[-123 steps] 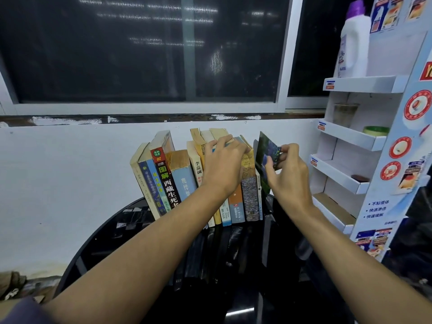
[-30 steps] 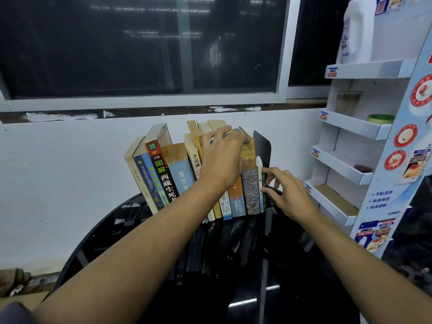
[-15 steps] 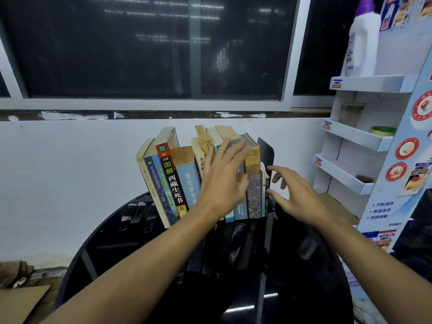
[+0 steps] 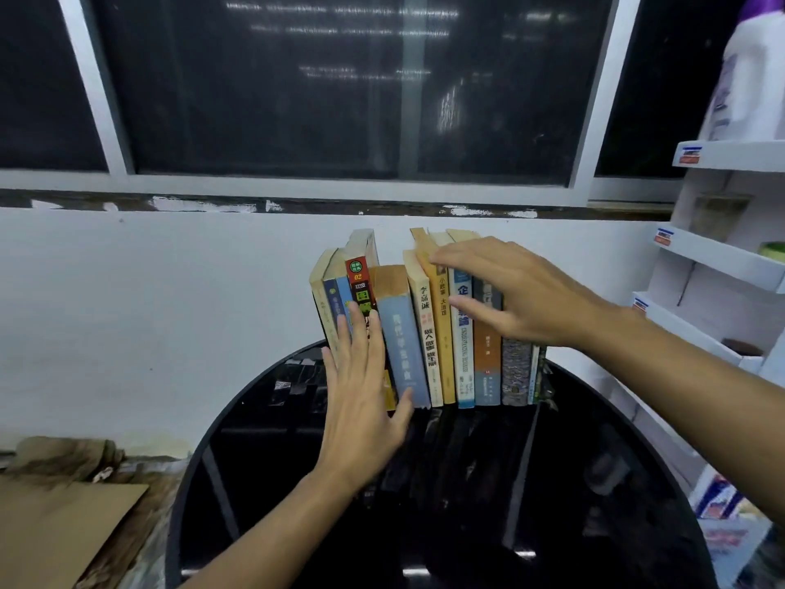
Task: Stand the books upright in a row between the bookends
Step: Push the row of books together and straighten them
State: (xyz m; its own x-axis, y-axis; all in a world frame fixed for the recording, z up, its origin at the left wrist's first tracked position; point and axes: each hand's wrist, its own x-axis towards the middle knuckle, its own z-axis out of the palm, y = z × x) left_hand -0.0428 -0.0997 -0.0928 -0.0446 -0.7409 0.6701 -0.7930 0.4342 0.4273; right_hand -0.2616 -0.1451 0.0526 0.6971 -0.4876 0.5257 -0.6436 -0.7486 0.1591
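A row of several books (image 4: pixel 424 333) stands upright at the far edge of a round black glossy table (image 4: pixel 467 482), spines facing me. The left few books lean slightly left. My left hand (image 4: pixel 361 397) lies flat with straight fingers against the spines of the left books, over the red-and-black spine (image 4: pixel 359 282). My right hand (image 4: pixel 509 295) reaches across the right part of the row, fingers spread and touching the tops and spines of the tan and blue books. The right hand hides the black bookend at the row's right end. No left bookend shows.
A white wall and a dark window rise behind the table. A white cardboard display rack (image 4: pixel 722 257) with a white bottle (image 4: pixel 752 78) stands at the right. Brown cardboard (image 4: pixel 55 525) lies on the floor at the left.
My left hand slid from the middle of the row to the left books. My right hand left the bookend side and moved up and left over the right books. The camera moved closer.
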